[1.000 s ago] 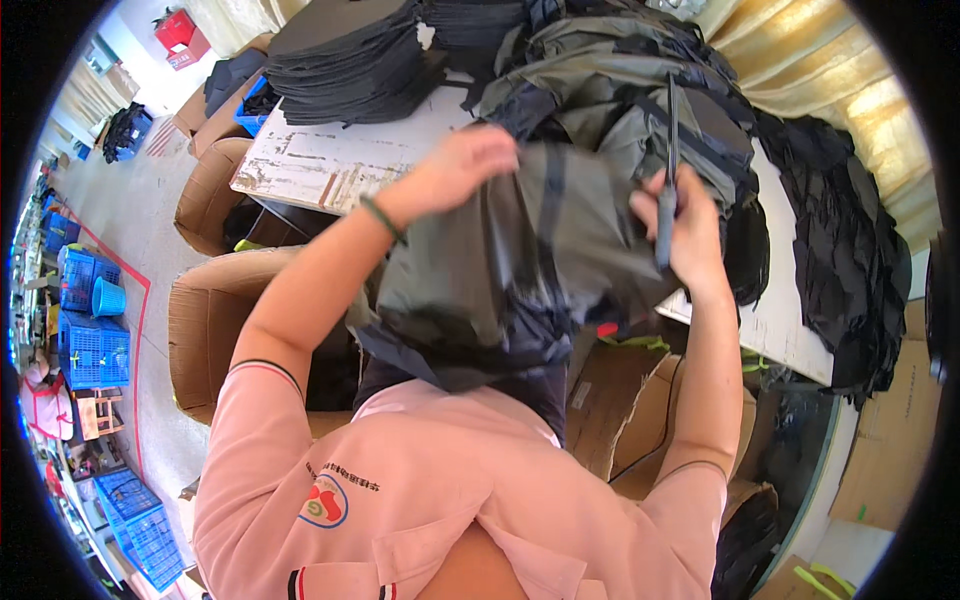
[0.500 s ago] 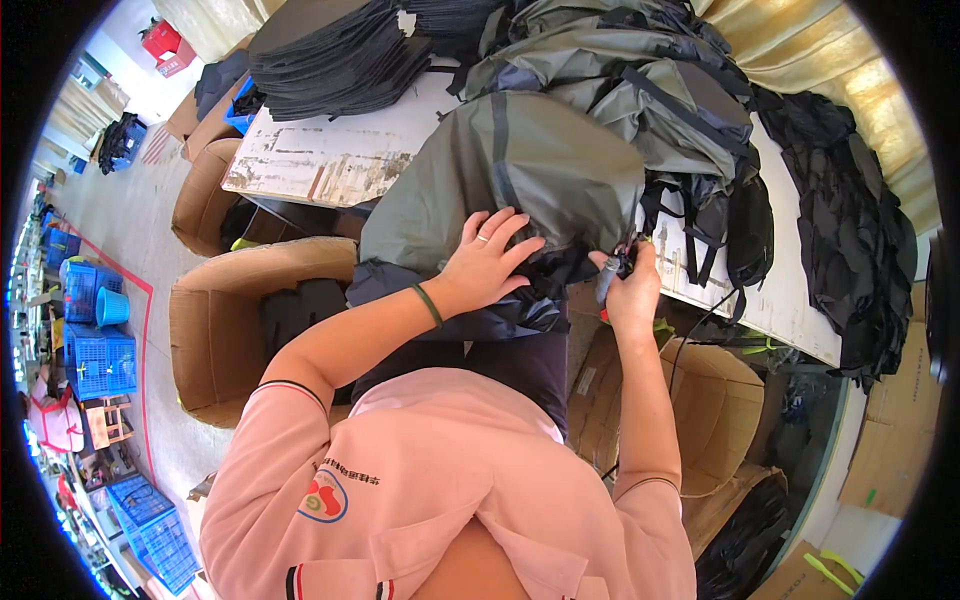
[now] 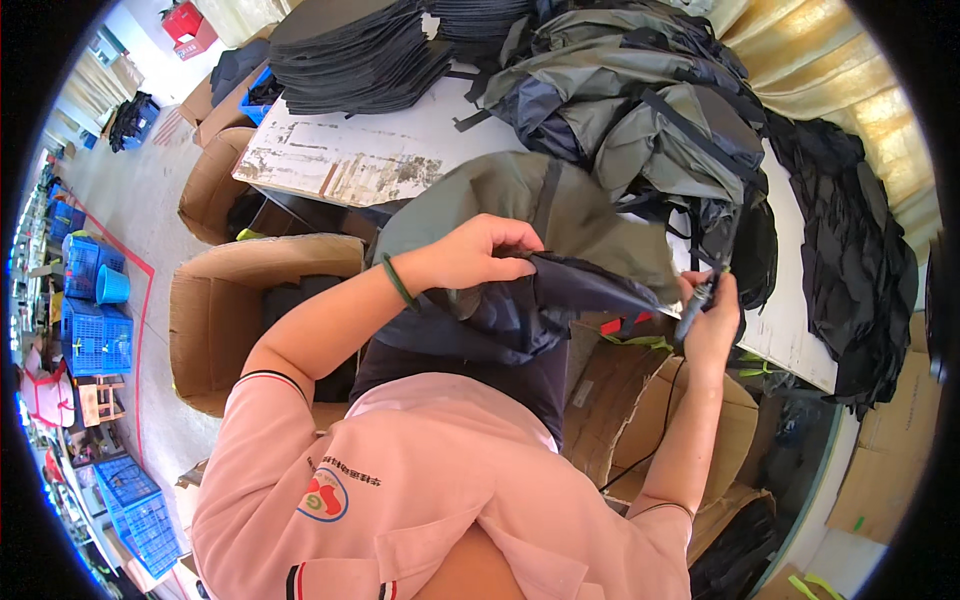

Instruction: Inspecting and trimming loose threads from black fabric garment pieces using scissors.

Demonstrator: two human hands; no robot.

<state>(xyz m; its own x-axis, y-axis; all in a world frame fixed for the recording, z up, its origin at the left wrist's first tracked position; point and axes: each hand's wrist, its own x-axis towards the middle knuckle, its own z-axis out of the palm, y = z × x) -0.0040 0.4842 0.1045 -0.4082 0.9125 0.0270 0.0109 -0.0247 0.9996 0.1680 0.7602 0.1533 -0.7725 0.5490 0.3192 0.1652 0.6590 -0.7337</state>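
Note:
An olive-grey fabric bag piece [image 3: 480, 195] with dark navy lining [image 3: 590, 285] lies over my lap and the table's near edge. My left hand [image 3: 490, 255] pinches the lining's edge between thumb and fingers, near the middle of the piece. At the right end of that edge, my right hand [image 3: 712, 315] is closed round a small tool [image 3: 695, 305] with a grey handle and a dark upper part; its exact kind does not show. The edge is stretched between both hands. Folds of fabric hide the inside of the bag piece.
On the white worn table [image 3: 330, 150] stand stacked black sheets [image 3: 350, 55] and a heap of olive-grey bags [image 3: 670, 130]. Black fabric pieces [image 3: 840, 230] hang over its right side. Cardboard boxes [image 3: 215, 330] stand left and right of me. A black cable [image 3: 650, 455] runs at right.
My left hand has gone from lying spread on the fabric to pinching its edge. My right hand has moved right and slightly down with the tool, and the dark lining is now turned up.

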